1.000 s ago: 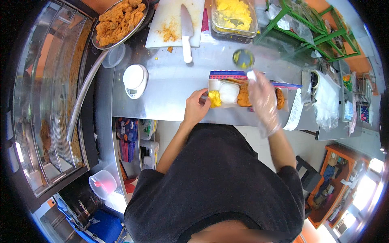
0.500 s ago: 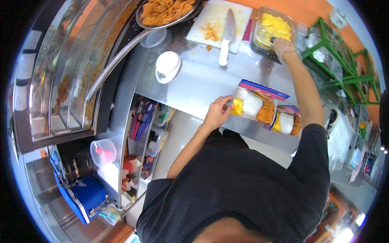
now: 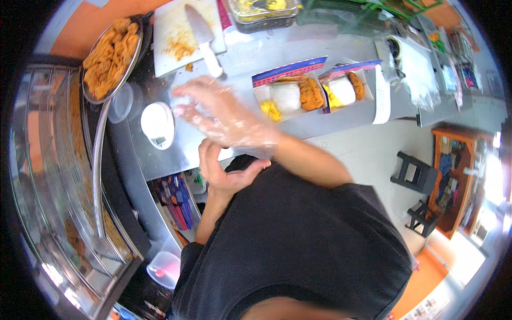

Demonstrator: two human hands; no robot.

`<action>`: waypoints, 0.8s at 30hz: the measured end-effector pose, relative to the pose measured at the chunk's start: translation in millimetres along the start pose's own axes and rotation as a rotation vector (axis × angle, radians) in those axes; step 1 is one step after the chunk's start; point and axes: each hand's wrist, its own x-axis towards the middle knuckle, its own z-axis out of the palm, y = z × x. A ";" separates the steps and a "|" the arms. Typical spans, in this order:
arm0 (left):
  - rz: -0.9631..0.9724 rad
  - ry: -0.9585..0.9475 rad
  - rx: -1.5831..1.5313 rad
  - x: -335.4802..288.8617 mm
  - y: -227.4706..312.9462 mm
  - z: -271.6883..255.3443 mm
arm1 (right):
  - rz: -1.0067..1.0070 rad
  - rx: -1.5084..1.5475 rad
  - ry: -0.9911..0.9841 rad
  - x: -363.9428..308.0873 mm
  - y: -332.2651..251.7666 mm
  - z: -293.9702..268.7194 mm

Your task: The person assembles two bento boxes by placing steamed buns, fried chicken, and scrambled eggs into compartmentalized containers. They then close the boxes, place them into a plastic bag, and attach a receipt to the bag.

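My right hand (image 3: 221, 114), in a clear plastic glove and slightly blurred, hovers over the near counter with its fingers loosely spread and nothing in them. Just below its wrist is my bare left hand (image 3: 229, 178), fingers curved and thumb apart in a C shape. Its index fingertip meets or passes behind the glove's cuff; I cannot tell which. Right of my hands sit two open cardboard meal boxes, the nearer box (image 3: 288, 72) and the farther box (image 3: 349, 69). Each holds white rice (image 3: 287, 97), fried chicken (image 3: 310, 94) and scrambled egg (image 3: 270, 110).
A white kitchen scale (image 3: 158, 125) stands at the left. Behind it are a pan of fried chicken (image 3: 109, 61), a cutting board (image 3: 165, 32) and a white-handled knife (image 3: 205, 45). A glass container (image 3: 264, 15) of yellow food lies at the far edge. Black stools (image 3: 413, 173) stand at right.
My right hand has left the yellow food container, let go of the dark handle and come back toward my left hand. My left hand has moved away from the nearer box. The view has turned.
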 end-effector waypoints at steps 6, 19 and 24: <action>-0.082 -0.102 -0.056 -14.1 -43.0 -1.9 | 0.818 0.676 0.035 -26.8 88.5 74.1; -0.432 0.126 0.510 28.6 -194.2 2.3 | 0.104 -0.116 -0.167 -133.7 -13.3 -63.1; -0.340 -0.073 0.587 41.1 -219.4 6.2 | 0.387 -0.072 0.516 -183.4 0.6 -236.3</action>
